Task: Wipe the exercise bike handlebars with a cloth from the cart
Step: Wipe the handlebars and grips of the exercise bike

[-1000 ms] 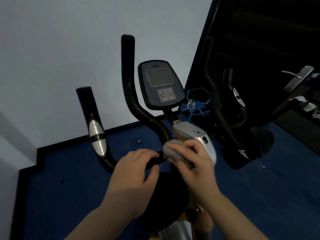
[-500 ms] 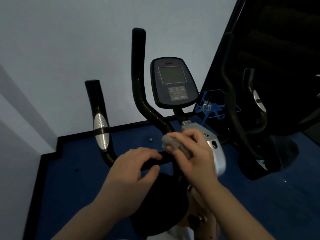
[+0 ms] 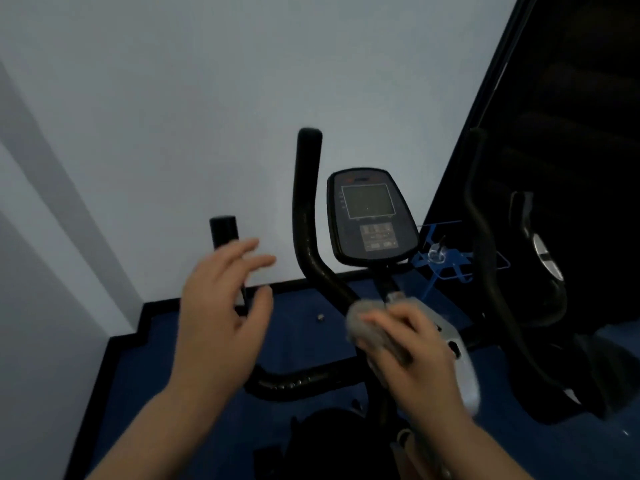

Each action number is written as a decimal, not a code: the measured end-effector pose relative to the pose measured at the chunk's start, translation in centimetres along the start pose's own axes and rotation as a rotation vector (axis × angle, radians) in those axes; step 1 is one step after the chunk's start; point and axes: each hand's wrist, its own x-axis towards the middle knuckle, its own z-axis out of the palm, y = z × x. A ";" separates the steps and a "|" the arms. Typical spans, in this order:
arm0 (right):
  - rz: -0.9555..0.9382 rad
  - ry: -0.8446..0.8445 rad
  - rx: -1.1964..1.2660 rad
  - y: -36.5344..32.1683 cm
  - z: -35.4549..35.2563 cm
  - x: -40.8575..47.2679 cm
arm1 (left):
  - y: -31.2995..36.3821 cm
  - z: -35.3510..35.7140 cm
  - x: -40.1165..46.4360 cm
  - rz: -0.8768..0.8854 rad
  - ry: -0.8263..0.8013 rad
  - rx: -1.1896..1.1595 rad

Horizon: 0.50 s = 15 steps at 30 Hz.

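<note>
The exercise bike's black handlebars [image 3: 306, 216] rise in the middle of the view, with a lower crossbar [image 3: 294, 384] and a short left grip [image 3: 224, 233]. My right hand [image 3: 412, 355] is shut on a grey cloth [image 3: 363, 323] and presses it where the tall bar meets the stem. My left hand [image 3: 221, 306] hovers open in front of the left grip, fingers spread, touching nothing. The hand hides the grip's lower part.
The bike's console [image 3: 370, 216] stands just right of the tall bar. A silver housing [image 3: 464, 372] lies under my right hand. A mirror [image 3: 554, 168] at right reflects the bike. A white wall [image 3: 173, 98] is behind, blue floor [image 3: 145, 375] below.
My left hand has let go of the lower crossbar and lifted up to the left, opening. The right hand keeps the cloth at the bar's base. The view has tilted upward.
</note>
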 end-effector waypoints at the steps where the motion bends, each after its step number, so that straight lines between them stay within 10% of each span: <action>1: 0.016 0.018 0.012 0.1 -0.2 -0.5 | -0.6 -0.5 1.4 0.005 0.047 0.032; 15: -0.190 -0.030 -0.069 0.0 2.2 6.3 | -3.9 1.4 5.8 -0.131 0.020 0.078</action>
